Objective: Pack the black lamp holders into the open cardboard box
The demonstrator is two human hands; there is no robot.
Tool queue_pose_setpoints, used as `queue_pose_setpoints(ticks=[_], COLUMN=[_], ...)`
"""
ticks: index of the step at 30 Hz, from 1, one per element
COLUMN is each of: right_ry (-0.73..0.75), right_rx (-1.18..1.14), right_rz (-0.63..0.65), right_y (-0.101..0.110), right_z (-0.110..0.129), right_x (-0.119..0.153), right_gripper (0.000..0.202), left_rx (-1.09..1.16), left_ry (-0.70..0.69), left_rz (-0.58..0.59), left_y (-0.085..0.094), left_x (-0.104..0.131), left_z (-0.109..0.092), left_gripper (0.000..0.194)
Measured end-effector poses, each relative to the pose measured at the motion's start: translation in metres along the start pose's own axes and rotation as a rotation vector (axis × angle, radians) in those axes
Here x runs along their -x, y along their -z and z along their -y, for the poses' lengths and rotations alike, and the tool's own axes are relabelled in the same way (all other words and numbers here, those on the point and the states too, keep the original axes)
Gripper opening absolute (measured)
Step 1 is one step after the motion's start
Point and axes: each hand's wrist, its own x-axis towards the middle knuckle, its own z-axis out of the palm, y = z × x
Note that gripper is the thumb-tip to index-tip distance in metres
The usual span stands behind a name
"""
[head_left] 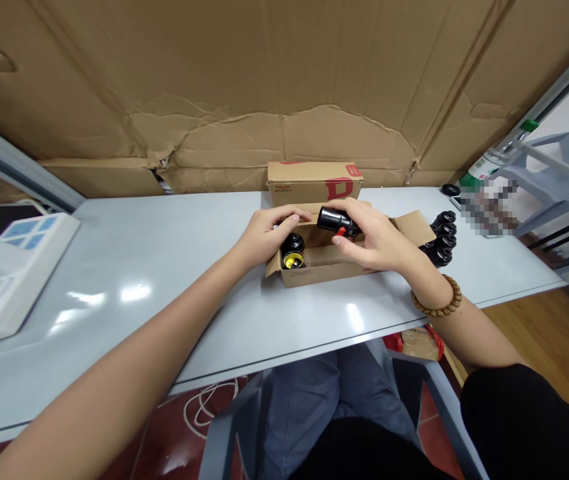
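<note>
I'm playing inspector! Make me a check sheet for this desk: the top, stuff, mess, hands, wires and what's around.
Surface: pale, shiny table.
Main things: open box; black-and-yellow part inside; black, red-tabbed piece; dark parts at right.
Clutter: printed carton behind the box, white item at left, bottle at right.
Grip: right hand holds the red-tabbed piece; left hand at the box's left end.
Cables: white cable, looped below the table.
Surroundings: cardboard sheet behind.

Both arms (164,333) outstretched; left hand (264,235) loosely curved, right hand (380,239) gripping.
</note>
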Motion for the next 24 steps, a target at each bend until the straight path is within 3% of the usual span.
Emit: queue_pose_setpoints(ticks=[14,24], right_ry=[0.012,-0.061], right_rx=[0.052,0.000], right_rz=[-0.033,0.064], right_y=[-0.0020,0.0001], right_z=[-0.0003,0.0007], right_x=[0.0009,0.0009], right_gripper=[0.039,0.037], left_rx=[0.031,0.032], left_ry=[-0.012,0.007], left_rz=[0.008,0.027], left_y=[0.0004,0.0014], left_x=[-0.0008,-0.0012], left_z=[-0.0002,0.0009], left_gripper=[0.039,0.040])
